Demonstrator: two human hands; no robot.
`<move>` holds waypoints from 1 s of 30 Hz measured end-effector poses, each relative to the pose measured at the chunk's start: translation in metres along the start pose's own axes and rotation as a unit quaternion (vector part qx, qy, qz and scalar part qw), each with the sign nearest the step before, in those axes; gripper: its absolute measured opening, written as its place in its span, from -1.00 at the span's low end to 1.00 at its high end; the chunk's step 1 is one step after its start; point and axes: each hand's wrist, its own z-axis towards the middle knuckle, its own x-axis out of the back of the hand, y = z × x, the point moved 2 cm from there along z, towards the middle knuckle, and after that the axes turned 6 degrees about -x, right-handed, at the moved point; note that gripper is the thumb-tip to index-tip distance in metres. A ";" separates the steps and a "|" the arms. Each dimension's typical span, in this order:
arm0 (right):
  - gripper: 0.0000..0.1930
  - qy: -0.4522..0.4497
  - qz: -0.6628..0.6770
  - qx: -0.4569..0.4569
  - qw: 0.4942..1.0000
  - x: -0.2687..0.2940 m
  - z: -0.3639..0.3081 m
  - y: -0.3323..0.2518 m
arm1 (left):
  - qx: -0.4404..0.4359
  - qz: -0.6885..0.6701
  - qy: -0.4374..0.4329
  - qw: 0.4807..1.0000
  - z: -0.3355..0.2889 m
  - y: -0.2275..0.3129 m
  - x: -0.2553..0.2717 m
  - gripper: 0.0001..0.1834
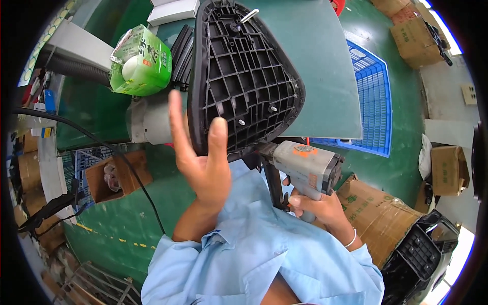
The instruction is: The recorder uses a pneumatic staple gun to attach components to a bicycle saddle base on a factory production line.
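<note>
A black seat-shaped part (244, 76) lies on the table's near edge with its ribbed plastic underside facing up. Two short metal studs stick out of its near half, and a longer metal pin (249, 16) stands at the far end. My left hand (203, 170) is at its near left corner, fingers stretched and thumb apart; whether it touches the rim I cannot tell. In my right hand (323, 206) is a grey staple gun (305, 162), gripped by its handle. The gun's dark nose end is beside the seat part's near edge.
The green-topped table (330, 76) holds a green carton (145, 63), black strips (182, 56) and a white box (173, 11). A blue plastic crate (373, 96) is to the right. Cardboard boxes (371, 213) stand at lower right. A black cable (117, 152) hangs at left.
</note>
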 end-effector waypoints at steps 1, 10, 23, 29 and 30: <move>-0.53 0.002 0.003 0.002 1.000 0.003 0.002 -0.001 | 0.015 -0.047 -0.052 0.997 0.002 0.000 0.001 -0.33; -0.67 0.041 -0.128 0.125 0.983 0.031 -0.002 0.013 | 0.366 -0.239 -0.217 0.873 0.060 0.001 0.010 -0.51; -0.63 0.152 -0.019 0.128 0.980 0.063 -0.020 0.017 | 0.284 -0.336 -0.184 0.879 0.044 -0.040 -0.070 -0.36; -0.67 0.093 -0.034 0.109 0.989 0.060 -0.010 0.017 | 0.268 -0.323 -0.164 0.893 0.038 -0.038 -0.067 -0.34; -0.67 0.083 -0.032 0.101 0.991 0.059 -0.008 0.016 | 0.261 -0.317 -0.159 0.898 0.037 -0.038 -0.067 -0.34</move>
